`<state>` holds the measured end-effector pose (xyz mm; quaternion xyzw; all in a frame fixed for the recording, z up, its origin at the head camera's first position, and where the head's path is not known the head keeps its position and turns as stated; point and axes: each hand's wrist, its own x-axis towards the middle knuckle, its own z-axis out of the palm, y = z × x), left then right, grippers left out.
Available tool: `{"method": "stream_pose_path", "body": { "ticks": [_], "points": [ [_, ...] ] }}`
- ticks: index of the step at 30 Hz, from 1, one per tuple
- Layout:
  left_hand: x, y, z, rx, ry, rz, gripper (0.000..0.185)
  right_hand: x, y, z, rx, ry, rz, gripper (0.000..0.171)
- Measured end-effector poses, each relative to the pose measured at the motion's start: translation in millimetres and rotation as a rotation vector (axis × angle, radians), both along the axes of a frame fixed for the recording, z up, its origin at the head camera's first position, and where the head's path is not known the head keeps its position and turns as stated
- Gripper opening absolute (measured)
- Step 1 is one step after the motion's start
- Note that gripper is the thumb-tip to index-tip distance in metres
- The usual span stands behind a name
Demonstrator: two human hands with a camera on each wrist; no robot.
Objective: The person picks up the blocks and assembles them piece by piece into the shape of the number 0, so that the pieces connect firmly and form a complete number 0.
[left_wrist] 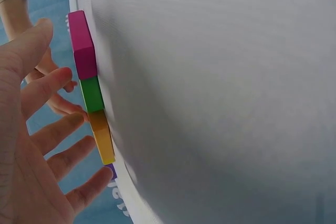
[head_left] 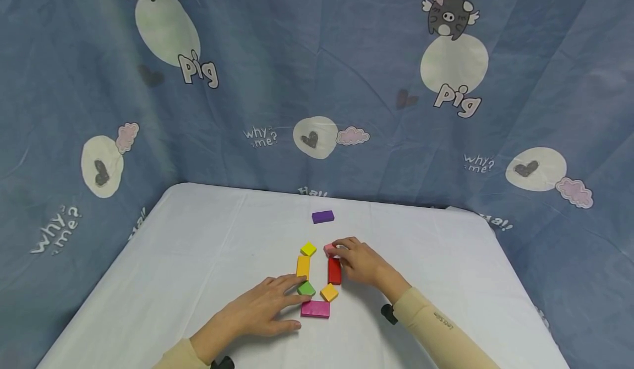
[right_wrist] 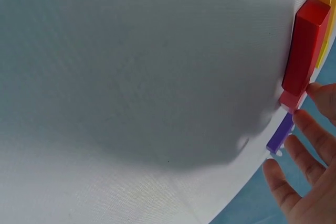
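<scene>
My right hand pinches a small pink block between thumb and index finger, at the far end of a red rectangular block. My left hand lies with fingers spread beside a green block. Its fingertips are at the green block and the near end of an orange rectangular block; whether they press is unclear. A magenta block lies crosswise nearest me. A small orange block sits turned at the red block's near end, and a yellow block beyond the orange rectangle.
A purple block lies apart toward the table's far edge. The white-covered table ends at a blue printed curtain behind it. The blocks stand in two columns with a gap between them.
</scene>
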<state>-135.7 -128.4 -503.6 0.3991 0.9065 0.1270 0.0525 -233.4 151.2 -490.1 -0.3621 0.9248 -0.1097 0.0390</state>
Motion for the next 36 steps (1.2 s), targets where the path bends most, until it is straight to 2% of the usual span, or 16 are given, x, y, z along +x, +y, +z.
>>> {"method": "stream_pose_path", "body": {
  "ticks": [26,36],
  "points": [
    [-0.2,1.1,-2.5,-0.033,-0.032,0.022,0.059,5.7,1.0,-1.6,0.023,0.012,-0.007,0.044],
    [-1.2,0.6,-2.8,-0.011,-0.024,0.019,0.06,5.6,1.9,-2.0,0.022,0.008,-0.008,0.045]
  ]
}}
